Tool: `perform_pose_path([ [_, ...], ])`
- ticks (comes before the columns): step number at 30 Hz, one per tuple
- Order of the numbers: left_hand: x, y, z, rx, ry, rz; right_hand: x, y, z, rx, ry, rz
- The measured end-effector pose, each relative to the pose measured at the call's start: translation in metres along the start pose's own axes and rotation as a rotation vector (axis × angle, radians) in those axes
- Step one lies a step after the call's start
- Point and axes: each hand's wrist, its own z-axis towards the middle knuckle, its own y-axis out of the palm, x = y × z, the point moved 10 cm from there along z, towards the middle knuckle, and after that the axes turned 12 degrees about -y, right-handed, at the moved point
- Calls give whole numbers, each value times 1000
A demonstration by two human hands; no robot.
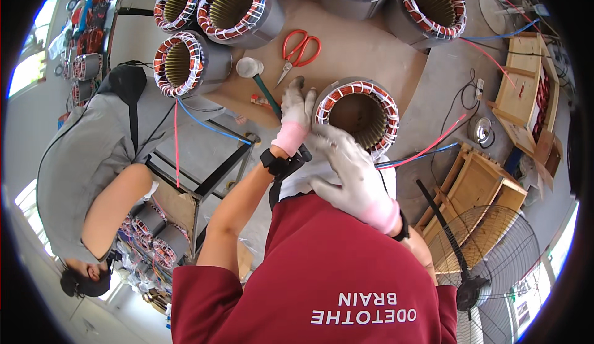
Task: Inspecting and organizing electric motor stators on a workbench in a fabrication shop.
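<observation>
My left hand (296, 113), in a white glove with a pink cuff, is open beside the left wall of a motor stator (322, 105). Its fingers point away from me. A mallet (265, 91) with a white head and green handle passes close to that hand, which hides part of the handle; whether they touch I cannot tell. Fingers spread, my gloved right hand (354, 174) is at the stator's near side, in front of my body. White-laced red windings ring the stator's open bore. Red and blue leads (427, 152) run out to the right.
Red-handled scissors (301, 48) lie on the brown sheet (352, 50). More stators (238, 9) line the far side. Another person (105, 158) is at the left. Wooden crates (473, 183) and a wire-caged fan (486, 257) stand at the right.
</observation>
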Motion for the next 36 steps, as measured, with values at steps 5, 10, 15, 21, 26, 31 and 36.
perform_pose_path([
  [5, 7, -12, -4, -147, 208, -221, 17, 3, -61, -304, 95, 407],
  [10, 6, -6, -7, -435, -132, -515, 114, -25, -131, 24, 604, 315],
  [15, 6, 20, 8, -432, 131, -330, 152, 4, -134, 379, 722, 700],
  [21, 3, 43, 6, -230, 544, 224, 186, 21, -128, 429, 417, 578],
  [26, 22, 44, -4, -214, 705, 330, 178, 9, -113, 682, 630, 824],
  [31, -36, 67, 10, -672, 69, -1015, 190, 3, -112, 776, 603, 763],
  [36, 0, 77, -44, -835, -243, -670, 233, -75, -85, 701, 357, 348],
])
